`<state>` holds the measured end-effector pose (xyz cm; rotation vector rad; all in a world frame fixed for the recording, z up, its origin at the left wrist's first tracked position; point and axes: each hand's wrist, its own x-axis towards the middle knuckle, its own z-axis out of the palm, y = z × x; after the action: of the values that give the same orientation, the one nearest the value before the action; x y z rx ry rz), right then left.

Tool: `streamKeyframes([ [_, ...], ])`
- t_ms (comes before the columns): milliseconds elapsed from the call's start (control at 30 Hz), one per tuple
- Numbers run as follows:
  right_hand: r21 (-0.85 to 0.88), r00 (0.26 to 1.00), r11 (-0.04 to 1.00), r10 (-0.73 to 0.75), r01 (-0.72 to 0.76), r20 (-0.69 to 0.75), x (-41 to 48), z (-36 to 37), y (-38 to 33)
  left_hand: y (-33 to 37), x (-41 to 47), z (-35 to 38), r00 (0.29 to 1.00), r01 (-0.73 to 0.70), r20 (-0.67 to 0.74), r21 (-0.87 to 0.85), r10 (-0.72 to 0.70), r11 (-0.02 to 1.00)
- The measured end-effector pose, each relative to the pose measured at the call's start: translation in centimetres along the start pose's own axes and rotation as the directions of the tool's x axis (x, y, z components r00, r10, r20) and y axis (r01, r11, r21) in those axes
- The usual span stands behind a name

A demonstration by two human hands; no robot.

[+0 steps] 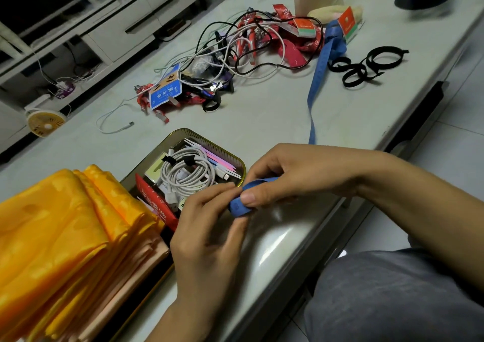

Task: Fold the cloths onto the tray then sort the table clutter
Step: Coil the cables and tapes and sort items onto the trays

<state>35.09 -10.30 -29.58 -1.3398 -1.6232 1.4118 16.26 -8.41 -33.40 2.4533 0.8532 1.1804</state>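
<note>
Grey trouser leg [392,302] fills the near right corner. Beyond it, over the surface's [275,111] front edge, both hands meet on the blue strap [237,208]. The left hand [207,226] pinches its rolled end from below and the right hand [296,174] clamps it under the thumb. The strap's free length trails off to the cable clutter [248,46]. Folded yellow cloths [65,224] lie on the tray [237,158], just left of the hands.

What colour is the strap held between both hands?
Blue. The strap shows best in the head view, the only one.
</note>
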Motion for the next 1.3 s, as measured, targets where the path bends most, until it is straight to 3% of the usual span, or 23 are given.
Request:
streamKeyframes([
  [100, 0.208, 0.99, 0.978, -0.018, -0.013, 0.143, -0.1, -0.2, 0.2, 0.2, 0.3, 0.1, 0.994, 0.105, -0.006, -0.221, -0.109, 0.97],
  [200, 0.322, 0.983, 0.945, -0.009, -0.052, 0.185, 0.0, 0.0, 0.3, 0.7, 0.4, 0.2, 0.981, 0.175, -0.016, -0.377, -0.195, 0.91],
  [633, 0.161, 0.988, 0.98, 0.095, -0.115, 0.125, -0.5, -1.6, 0.5, 1.0, 0.2, 0.2, 0.987, 0.083, -0.115, -0.243, -0.114, 0.966],
  [800, 0.117, 0.996, 0.989, 0.084, -0.088, 0.038, -0.3, -1.2, 0.4, 0.6, -0.2, 0.1, 0.968, 0.16, -0.117, -0.405, -0.224, 0.9],
  [967, -0.13, 0.991, 0.986, 0.088, -0.101, -0.098, -0.2, -0.9, 0.1, 0.5, 0.1, -0.2, 0.998, 0.045, -0.04, -0.163, -0.052, 0.986],
  [1167, -0.202, 0.997, 0.979, 0.014, -0.028, -0.071, -0.5, 0.2, -0.9, 0.1, -0.3, -0.1, 0.997, -0.078, 0.016, 0.084, 0.077, 0.993],
  [1300, -0.198, 0.988, 0.98, -0.014, -0.017, -0.154, 0.0, 0.9, -0.5, -0.1, -0.4, -0.1, 0.995, -0.104, 0.007, 0.119, 0.104, 0.987],
])
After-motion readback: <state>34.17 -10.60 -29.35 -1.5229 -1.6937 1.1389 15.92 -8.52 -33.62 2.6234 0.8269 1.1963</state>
